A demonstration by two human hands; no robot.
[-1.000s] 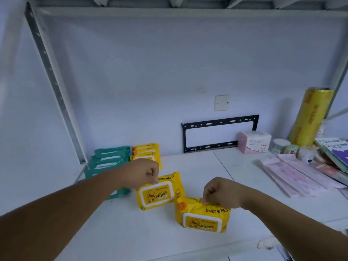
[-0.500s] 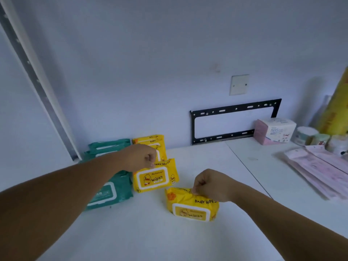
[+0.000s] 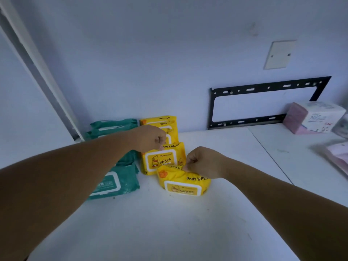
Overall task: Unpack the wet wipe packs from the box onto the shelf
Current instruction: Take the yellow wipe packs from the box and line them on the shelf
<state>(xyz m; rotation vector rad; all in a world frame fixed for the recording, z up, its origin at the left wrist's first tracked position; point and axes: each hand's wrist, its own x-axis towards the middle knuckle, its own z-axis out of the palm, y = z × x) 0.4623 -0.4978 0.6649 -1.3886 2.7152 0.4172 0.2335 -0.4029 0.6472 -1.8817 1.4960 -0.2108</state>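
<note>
On the white shelf (image 3: 169, 223) my left hand (image 3: 148, 138) pinches the top edge of a yellow baby wipes pack (image 3: 162, 159), which stands tilted against a row of yellow packs (image 3: 165, 125) at the wall. My right hand (image 3: 203, 162) pinches the top seam of a second yellow wipes pack (image 3: 184, 183) lying in front of the first, touching it. Green wipe packs (image 3: 113, 181) stand and lie to the left, partly behind my left forearm. The box is out of sight.
A slanted metal upright (image 3: 37, 72) stands at the back left. A black metal bracket (image 3: 263, 102) leans on the wall behind. A pink and white box (image 3: 314, 117) and pink packets (image 3: 339, 155) lie at the right.
Both hands have carried their yellow packs back and left towards the row at the wall. The camera has moved closer and lower, so the right-hand items slid out of view.
</note>
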